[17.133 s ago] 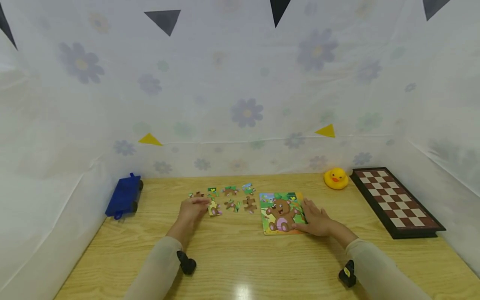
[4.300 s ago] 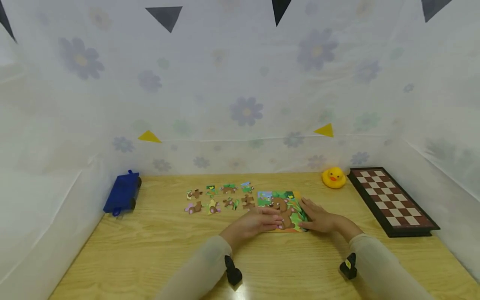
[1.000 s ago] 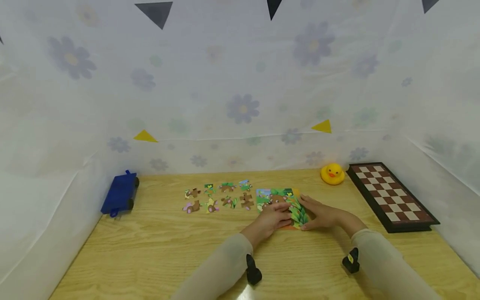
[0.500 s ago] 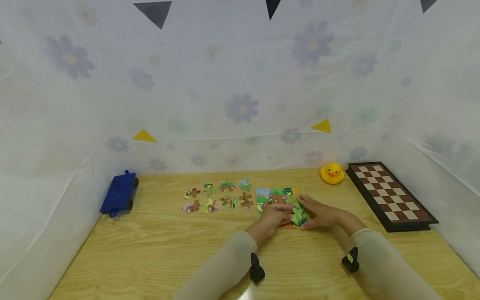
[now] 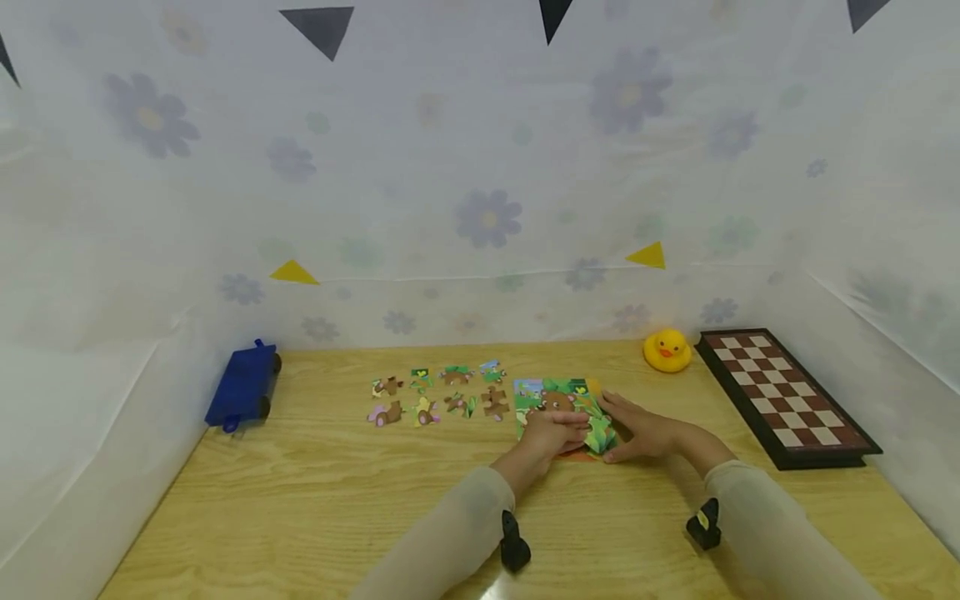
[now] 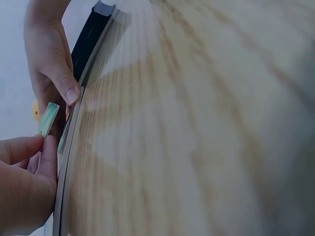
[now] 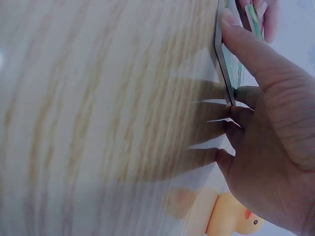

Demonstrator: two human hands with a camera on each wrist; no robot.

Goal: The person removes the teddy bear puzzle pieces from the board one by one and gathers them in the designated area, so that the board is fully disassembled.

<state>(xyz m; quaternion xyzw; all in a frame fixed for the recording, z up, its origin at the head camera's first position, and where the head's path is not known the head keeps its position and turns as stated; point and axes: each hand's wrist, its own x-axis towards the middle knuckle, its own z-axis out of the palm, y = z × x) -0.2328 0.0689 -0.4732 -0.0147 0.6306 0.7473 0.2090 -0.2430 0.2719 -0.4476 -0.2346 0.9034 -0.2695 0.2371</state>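
Observation:
In the head view a jigsaw puzzle board point(image 5: 598, 435) with a bear picture lies flat on the table. My left hand point(image 5: 546, 435) is over its lower left part and hides much of the picture. In the left wrist view that hand's thumb and fingers pinch a green puzzle piece point(image 6: 48, 119), tilted above the board. My right hand point(image 5: 647, 430) rests against the board's right side, fingers spread. The right wrist view shows its thumb touching the board's edge point(image 7: 225, 64). Left of the board, several loose puzzle pieces point(image 5: 456, 375) lie apart in two rows.
A blue toy cart point(image 5: 243, 386) stands at the table's left edge. At the back right sits a yellow rubber duck point(image 5: 667, 351), beside a chessboard point(image 5: 783, 396) in a black frame. White flowered cloth point(image 5: 420, 208) encloses the back and sides.
Since the earliest frame, my left hand has moved from the loose pieces to the board, and green leaves show where the bear's arm was. Over the last second it shifted slightly right; the right hand stayed.

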